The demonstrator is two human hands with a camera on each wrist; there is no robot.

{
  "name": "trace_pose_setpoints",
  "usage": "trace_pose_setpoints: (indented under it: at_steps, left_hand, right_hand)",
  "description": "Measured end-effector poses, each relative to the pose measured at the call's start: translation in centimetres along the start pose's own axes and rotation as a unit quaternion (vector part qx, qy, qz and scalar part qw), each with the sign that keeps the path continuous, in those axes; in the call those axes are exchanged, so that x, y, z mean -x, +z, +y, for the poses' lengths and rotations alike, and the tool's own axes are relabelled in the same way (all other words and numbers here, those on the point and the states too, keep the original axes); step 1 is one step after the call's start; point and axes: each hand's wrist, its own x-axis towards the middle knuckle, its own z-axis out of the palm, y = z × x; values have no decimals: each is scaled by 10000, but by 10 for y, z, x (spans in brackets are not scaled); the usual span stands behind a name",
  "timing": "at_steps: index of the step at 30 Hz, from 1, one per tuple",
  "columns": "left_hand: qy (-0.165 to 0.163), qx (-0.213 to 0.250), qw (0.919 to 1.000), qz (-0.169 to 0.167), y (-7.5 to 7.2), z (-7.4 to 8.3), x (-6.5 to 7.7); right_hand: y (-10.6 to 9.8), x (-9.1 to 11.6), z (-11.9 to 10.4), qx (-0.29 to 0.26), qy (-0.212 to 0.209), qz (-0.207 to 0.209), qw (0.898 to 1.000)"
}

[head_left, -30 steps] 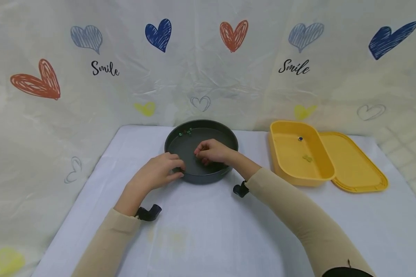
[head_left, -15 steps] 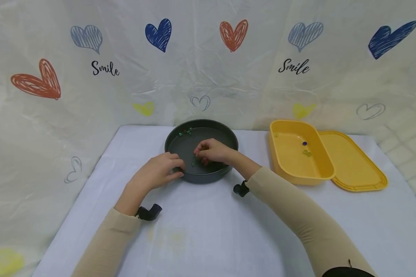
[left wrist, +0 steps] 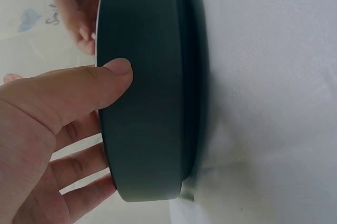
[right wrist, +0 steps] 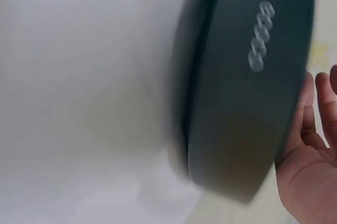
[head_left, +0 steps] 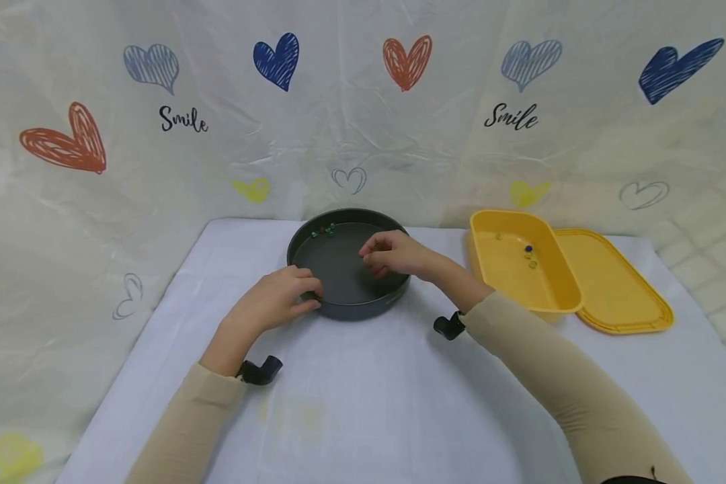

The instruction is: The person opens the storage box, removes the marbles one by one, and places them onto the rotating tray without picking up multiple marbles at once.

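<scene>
A round dark grey pan [head_left: 351, 310] stands on the white-covered table. My left hand [head_left: 281, 296] grips its near left rim, with the thumb [left wrist: 113, 79] pressed on the outer wall and the other fingers over the rim. Above the right part of the pan, my right hand [head_left: 396, 254] holds its thumb and fingertips together in a pinch on a small marble, mostly hidden by the fingers. Several small green and reddish marbles [head_left: 330, 228] lie at the pan's far left inside edge. In the right wrist view, the right hand [right wrist: 310, 166] appears beyond the pan's wall.
Right of the pan stands a yellow plastic box [head_left: 490, 269] holding a blue marble [head_left: 529, 249] and several yellowish clear ones [head_left: 533, 264]. Its yellow lid [head_left: 629, 289] lies flat against its right side. A sheet printed with hearts hangs behind the table.
My right hand has risen and moved right from the pan's middle. A marble seen beneath it half a second ago no longer shows there. Marbles in the yellow box have rolled. The left hand stays put.
</scene>
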Motion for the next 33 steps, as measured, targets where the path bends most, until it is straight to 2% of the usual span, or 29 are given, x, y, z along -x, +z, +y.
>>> trace_pose_setpoints:
  at_steps: [8,16,24,29,33]
  left_hand:
    - [-102,-32,9999,-32,-2,-3,3]
    - [-57,14,10000,-45,-2,-4,2]
    - [-58,-16,10000,-59,-2,-3,0]
    - [-67,22,9999,-93,-1,-1,0]
    - [-46,17,10000,-50,0,0,0]
  right_hand:
    - [-52,28,-2,310,177,550,9978]
    - [-103,61,6,865,369,1134,9891]
    - [-145,88,25,1465,776,1542,9740]
    - [-168,96,45,1716,1180,1633,9643]
    - [-184,103,60,2052,1474,1546,9551]
